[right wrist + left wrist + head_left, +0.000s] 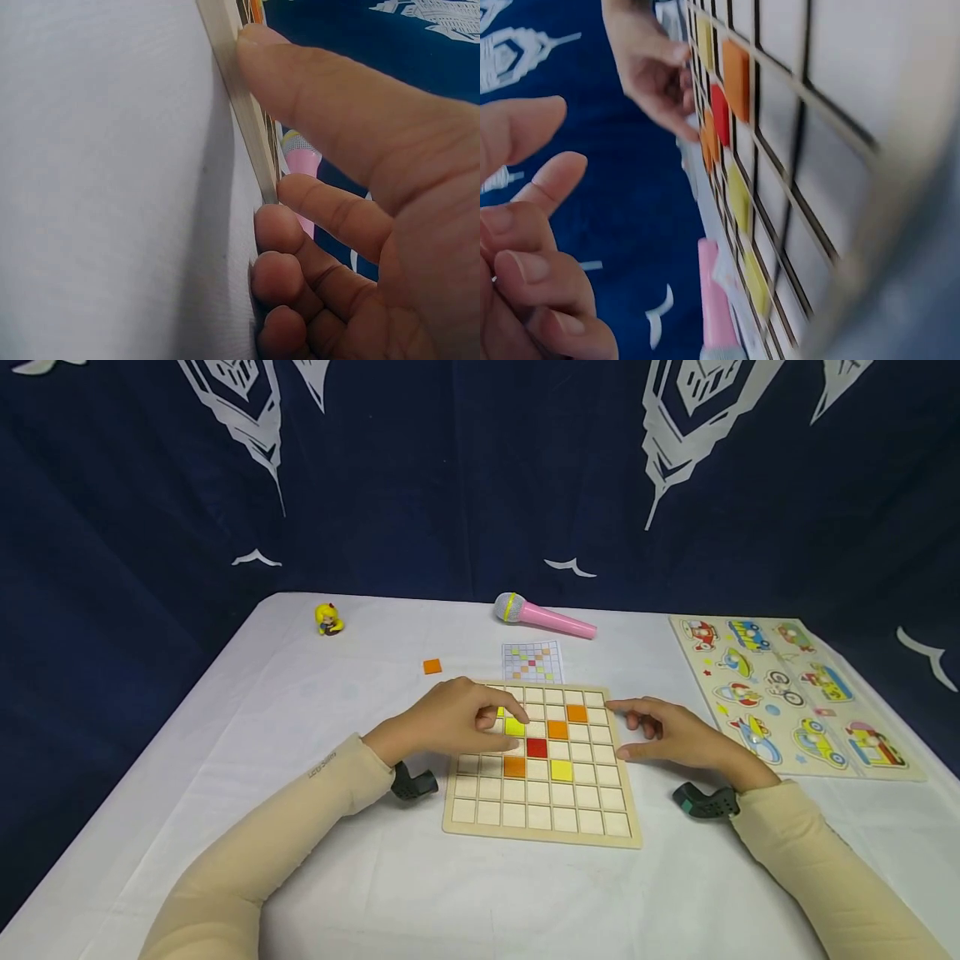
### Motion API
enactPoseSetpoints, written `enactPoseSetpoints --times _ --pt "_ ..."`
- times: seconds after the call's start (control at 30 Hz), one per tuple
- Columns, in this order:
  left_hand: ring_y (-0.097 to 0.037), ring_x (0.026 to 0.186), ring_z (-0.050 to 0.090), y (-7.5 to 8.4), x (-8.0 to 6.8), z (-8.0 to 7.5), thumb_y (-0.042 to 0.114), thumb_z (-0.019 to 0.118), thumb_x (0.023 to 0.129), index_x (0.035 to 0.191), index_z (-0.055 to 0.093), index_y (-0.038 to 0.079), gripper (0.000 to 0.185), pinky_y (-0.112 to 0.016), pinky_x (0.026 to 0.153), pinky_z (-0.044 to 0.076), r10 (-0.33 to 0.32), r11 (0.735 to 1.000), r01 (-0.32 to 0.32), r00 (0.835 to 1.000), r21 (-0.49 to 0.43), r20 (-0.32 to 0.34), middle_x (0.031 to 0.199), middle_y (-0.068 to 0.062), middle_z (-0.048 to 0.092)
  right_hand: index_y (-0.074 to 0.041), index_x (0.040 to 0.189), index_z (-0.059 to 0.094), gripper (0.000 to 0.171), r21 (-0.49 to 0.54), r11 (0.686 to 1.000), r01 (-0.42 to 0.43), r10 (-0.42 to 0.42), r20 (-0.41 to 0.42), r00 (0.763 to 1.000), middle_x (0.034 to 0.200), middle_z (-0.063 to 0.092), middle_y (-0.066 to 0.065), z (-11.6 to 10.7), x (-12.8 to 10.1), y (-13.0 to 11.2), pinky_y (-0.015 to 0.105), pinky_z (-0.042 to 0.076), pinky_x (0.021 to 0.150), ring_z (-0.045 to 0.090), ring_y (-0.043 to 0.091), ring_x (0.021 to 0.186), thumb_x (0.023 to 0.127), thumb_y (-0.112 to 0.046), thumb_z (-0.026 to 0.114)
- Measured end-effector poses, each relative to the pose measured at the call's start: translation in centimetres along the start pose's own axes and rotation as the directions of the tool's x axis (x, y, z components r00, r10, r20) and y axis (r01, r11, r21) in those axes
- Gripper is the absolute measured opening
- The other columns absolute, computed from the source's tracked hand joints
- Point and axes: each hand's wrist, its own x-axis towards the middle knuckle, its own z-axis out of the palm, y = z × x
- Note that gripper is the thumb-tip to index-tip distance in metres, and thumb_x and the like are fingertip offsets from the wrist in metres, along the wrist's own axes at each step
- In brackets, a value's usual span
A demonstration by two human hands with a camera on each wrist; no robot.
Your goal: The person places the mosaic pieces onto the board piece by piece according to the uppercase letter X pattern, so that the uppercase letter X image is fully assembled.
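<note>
A wooden grid board [540,839] lies on the white table. Several coloured square tiles sit in its cells: a red tile [537,747] near the middle, orange ones running diagonally through it, and yellow ones along the other diagonal. Over the board's upper left is my left hand [461,717]; its thumb and index finger are apart with nothing between them, the other fingers bent in the left wrist view. My right hand [671,735] rests its thumb and index fingertip at the board's right edge, its remaining fingers loosely curled against the tablecloth.
Behind the board lie a small printed pattern card [532,662] and a pink toy microphone [551,617]. A loose orange tile [432,667] is to their left, with a yellow-haired figurine [328,620] farther out. A picture puzzle board [795,697] occupies the right side.
</note>
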Motion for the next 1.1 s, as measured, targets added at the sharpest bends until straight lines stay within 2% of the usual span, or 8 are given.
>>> enactPoseSetpoints --times 0.23,0.47,0.6,0.7,0.83,0.9,1.0,1.1 --pt "-0.008 0.059 0.035 -2.5 -1.5 -1.4 0.023 0.083 0.095 0.117 0.080 0.011 0.025 -0.029 0.065 0.030 -0.075 0.993 0.067 0.994 -0.097 -0.083 0.063 0.010 0.037 0.009 0.147 0.058 0.069 0.003 1.000 0.000 0.000 -0.001 1.000 0.103 0.053 0.005 0.1 0.0 0.1 0.028 0.039 0.072 0.046 0.017 0.084 0.089 -0.011 0.089" --pt "-0.011 0.061 0.036 -5.2 -2.0 -2.2 0.016 0.085 0.094 0.114 0.081 0.007 0.022 -0.031 0.073 0.037 -0.120 0.982 0.088 0.974 -0.168 -0.192 0.064 0.008 0.034 0.009 0.147 0.058 0.068 0.005 1.000 0.001 -0.001 -0.001 1.000 0.103 0.053 0.005 0.1 -0.1 0.1 0.028 0.039 0.072 0.046 0.016 0.084 0.089 -0.011 0.089" --pt "-0.012 0.062 0.035 -6.4 -2.2 -2.6 0.011 0.084 0.094 0.113 0.081 0.005 0.021 -0.029 0.064 0.031 -0.148 0.972 0.102 0.966 -0.209 -0.213 0.064 0.007 0.034 0.008 0.147 0.058 0.068 0.003 1.000 -0.002 0.002 -0.001 1.000 0.103 0.053 0.005 0.1 -0.1 0.1 0.028 0.039 0.072 0.046 0.016 0.084 0.089 -0.011 0.089" --pt "-0.014 0.063 0.036 -7.4 -2.5 -2.7 0.011 0.083 0.094 0.114 0.081 0.004 0.022 -0.025 0.067 0.036 -0.164 0.969 0.117 0.964 -0.218 -0.209 0.063 0.007 0.034 0.008 0.147 0.059 0.068 0.001 1.000 -0.001 0.001 -0.003 1.000 0.103 0.053 0.005 0.1 -0.1 0.1 0.028 0.039 0.072 0.046 0.016 0.084 0.089 -0.011 0.089" --pt "-0.015 0.082 0.056 -8.8 -2.8 -2.9 0.012 0.082 0.094 0.116 0.080 0.003 0.024 -0.025 0.082 0.042 -0.186 0.962 0.137 0.962 -0.237 -0.198 0.062 0.007 0.034 0.008 0.147 0.058 0.068 0.003 1.000 -0.001 0.001 -0.003 1.000 0.103 0.053 0.005 0.1 0.0 0.1 0.028 0.039 0.072 0.046 0.016 0.084 0.089 -0.011 0.089" --pt "-0.015 0.094 0.059 -9.3 -3.0 -3.1 0.012 0.081 0.094 0.118 0.080 0.003 0.025 -0.025 0.083 0.042 -0.207 0.957 0.154 0.956 -0.248 -0.206 0.063 0.007 0.034 0.008 0.147 0.058 0.069 0.006 1.000 -0.002 0.002 -0.003 1.000 0.103 0.053 0.005 0.1 0.0 0.1 0.028 0.039 0.072 0.046 0.016 0.084 0.089 -0.011 0.089" --pt "-0.012 0.086 0.057 -10.1 -3.1 -3.1 0.014 0.080 0.095 0.120 0.080 0.005 0.027 -0.027 0.069 0.035 -0.254 0.949 0.193 0.937 -0.250 -0.240 0.063 0.006 0.037 0.008 0.148 0.058 0.069 0.008 1.000 -0.001 0.001 -0.002 1.000 0.103 0.053 0.005 0.1 0.0 0.0 0.028 0.039 0.072 0.046 0.016 0.084 0.089 -0.011 0.089" --pt "-0.015 0.065 0.038 -10.9 -3.2 -3.1 0.017 0.079 0.096 0.123 0.080 0.008 0.028 -0.027 0.061 0.028 -0.304 0.938 0.236 0.911 -0.253 -0.278 0.065 0.004 0.043 0.008 0.147 0.058 0.069 0.004 1.000 0.001 -0.001 -0.003 1.000 0.103 0.053 0.005 0.1 0.0 0.0 0.028 0.039 0.072 0.046 0.016 0.084 0.089 -0.011 0.089"
